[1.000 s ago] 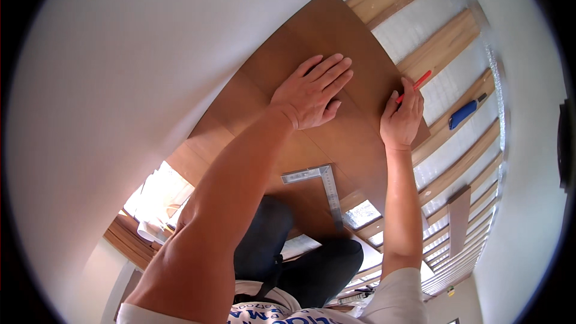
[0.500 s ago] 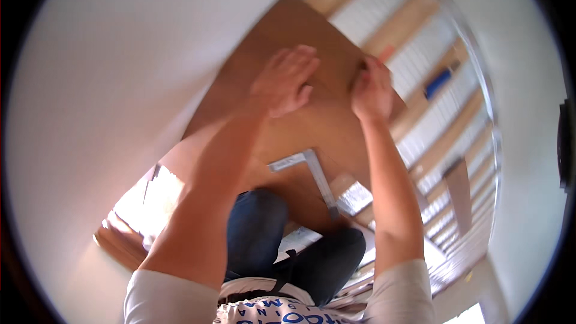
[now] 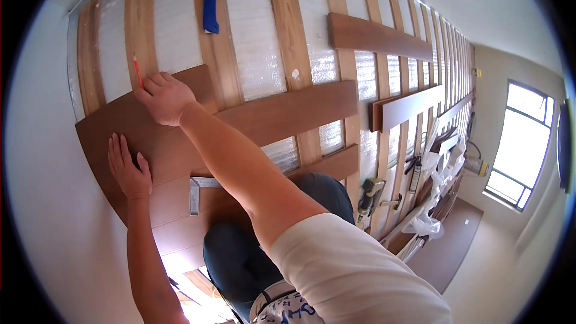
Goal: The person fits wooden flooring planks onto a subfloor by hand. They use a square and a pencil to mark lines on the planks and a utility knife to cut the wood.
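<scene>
My left hand (image 3: 129, 168) lies flat on brown wood floor planks (image 3: 108, 123), its fingers stretched out. Farther off, my right hand (image 3: 166, 99) reaches across to the upper edge of the planks. Its curled fingers close at the lower end of a red pencil (image 3: 137, 72), whose tip points away from me over a light wood batten. The fingertips are partly hidden by the hand itself. A metal try square (image 3: 194, 197) rests on the planks between my forearms, close to my knee.
Light wood battens (image 3: 288, 24) run over silvery sheeting. A blue-handled tool (image 3: 210, 12) lies on one batten. Loose planks (image 3: 381, 36) lie across others. At right are a drill (image 3: 370, 198), a hammer (image 3: 392, 203), a caulking tube (image 3: 415, 174) and clear plastic wrap (image 3: 429, 225). A white wall borders the left.
My view has swung toward the room and window. My right hand has gone from the plank's edge to the red pencil; my left hand remains flat on the planks.
</scene>
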Demonstrator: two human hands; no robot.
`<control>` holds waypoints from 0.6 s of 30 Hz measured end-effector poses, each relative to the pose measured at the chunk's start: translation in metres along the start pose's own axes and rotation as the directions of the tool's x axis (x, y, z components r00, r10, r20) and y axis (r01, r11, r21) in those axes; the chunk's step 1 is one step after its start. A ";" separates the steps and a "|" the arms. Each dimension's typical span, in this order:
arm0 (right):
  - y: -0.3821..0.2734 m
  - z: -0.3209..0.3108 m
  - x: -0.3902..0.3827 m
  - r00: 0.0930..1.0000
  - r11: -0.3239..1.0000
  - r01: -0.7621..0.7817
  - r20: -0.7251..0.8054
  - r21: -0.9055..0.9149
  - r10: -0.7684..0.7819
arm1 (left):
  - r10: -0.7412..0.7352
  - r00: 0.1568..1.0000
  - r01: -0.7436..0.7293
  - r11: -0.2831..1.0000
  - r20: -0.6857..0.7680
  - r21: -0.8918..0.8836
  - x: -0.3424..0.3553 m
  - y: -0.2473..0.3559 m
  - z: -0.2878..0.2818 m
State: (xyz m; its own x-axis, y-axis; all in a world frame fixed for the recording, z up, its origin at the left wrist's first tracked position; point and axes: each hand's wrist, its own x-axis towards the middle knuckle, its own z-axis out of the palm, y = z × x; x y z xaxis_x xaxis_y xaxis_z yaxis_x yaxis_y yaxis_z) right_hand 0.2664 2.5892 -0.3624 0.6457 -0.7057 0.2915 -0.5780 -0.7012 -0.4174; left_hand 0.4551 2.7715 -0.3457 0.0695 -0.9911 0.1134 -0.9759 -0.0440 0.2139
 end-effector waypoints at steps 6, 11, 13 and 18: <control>-0.003 -0.005 -0.001 0.999 1.000 0.003 0.053 -0.030 -0.002 | 0.011 1.000 -0.011 1.000 -0.019 0.022 -0.002 -0.003 0.001; -0.001 -0.009 0.002 0.997 1.000 0.005 0.078 0.001 -0.005 | 0.022 0.999 -0.020 0.999 -0.047 0.034 -0.001 0.001 0.002; 0.002 -0.008 0.000 0.996 0.999 0.029 0.089 0.018 -0.030 | 0.021 0.998 -0.021 1.000 -0.060 -0.009 -0.003 0.001 0.007; -0.008 -0.006 0.010 1.000 1.000 -0.012 -0.010 0.018 0.012 | 0.022 0.999 -0.022 1.000 -0.023 0.017 0.007 -0.009 -0.011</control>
State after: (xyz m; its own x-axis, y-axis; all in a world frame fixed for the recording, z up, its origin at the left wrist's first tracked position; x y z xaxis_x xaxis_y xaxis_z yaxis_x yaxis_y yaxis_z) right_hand 0.2744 2.5873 -0.3506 0.6341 -0.7148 0.2949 -0.5763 -0.6911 -0.4362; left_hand 0.4670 2.7662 -0.3357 0.0525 -0.9887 0.1402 -0.9805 -0.0244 0.1950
